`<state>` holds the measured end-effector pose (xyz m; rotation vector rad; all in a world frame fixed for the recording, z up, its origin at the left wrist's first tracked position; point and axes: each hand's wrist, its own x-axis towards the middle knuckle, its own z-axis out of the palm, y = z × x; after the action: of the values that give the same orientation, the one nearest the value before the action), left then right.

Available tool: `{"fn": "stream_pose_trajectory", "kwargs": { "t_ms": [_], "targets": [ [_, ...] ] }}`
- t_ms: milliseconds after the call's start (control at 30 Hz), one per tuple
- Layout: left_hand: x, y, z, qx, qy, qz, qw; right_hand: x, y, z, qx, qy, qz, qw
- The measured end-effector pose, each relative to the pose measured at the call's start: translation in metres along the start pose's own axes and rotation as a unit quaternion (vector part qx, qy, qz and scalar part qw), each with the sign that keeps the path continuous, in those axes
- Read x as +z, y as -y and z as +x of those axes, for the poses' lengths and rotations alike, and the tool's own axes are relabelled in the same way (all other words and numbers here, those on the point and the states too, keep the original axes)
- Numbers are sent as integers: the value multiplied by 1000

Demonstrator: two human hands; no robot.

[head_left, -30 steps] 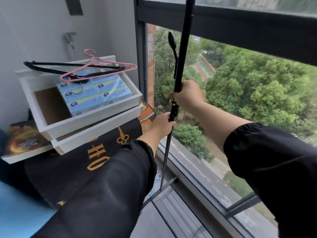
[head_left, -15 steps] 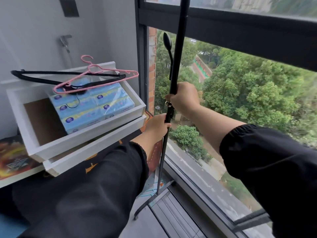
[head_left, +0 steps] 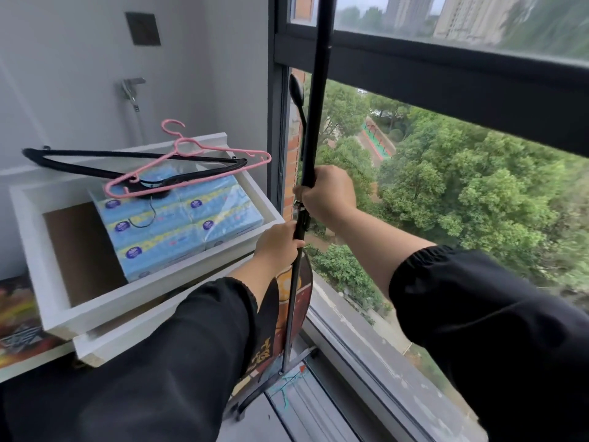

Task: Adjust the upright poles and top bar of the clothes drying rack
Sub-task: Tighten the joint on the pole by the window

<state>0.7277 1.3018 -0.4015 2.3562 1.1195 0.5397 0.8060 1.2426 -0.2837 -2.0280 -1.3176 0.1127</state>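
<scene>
A black upright pole (head_left: 318,90) of the drying rack stands close to the window and runs out of the top of the frame. My right hand (head_left: 328,194) is closed around its thicker upper section, just above a small metal clamp (head_left: 301,212). My left hand (head_left: 279,244) grips the thinner lower section right below that clamp. The pole's foot (head_left: 271,381) rests on the floor by the window track. The top bar is out of view.
A window frame (head_left: 446,81) runs along the right, with a black window handle (head_left: 298,97) just behind the pole. On the left, white drawers (head_left: 153,291) hold blue tissue packs (head_left: 178,218), with a pink hanger (head_left: 188,164) and a black hanger (head_left: 127,162) on top.
Both hands keep their grip on the pole. The view has tilted up and swung slightly left, so the drawers sit lower and more of the upper window shows.
</scene>
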Motion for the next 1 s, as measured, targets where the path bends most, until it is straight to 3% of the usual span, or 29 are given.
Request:
{"fn": "stream_pose_trajectory", "kwargs": {
  "t_ms": [233, 467, 600, 1000],
  "targets": [
    [4, -5, -7, -23, -20, 3, 1000, -5, 0, -5, -8, 26, -4, 1000],
    [-6, -18, -32, -80, 111, -20, 990, -23, -5, -42, -4, 43, -15, 999],
    [-14, -41, -53, -107, 80, -80, 988, -41, -13, -73, 21, 31, 0, 999],
    [-2, -231, -248, 66, 79, -109, 989, -219, -91, -300, 90, -94, -53, 990]
  ]
}}
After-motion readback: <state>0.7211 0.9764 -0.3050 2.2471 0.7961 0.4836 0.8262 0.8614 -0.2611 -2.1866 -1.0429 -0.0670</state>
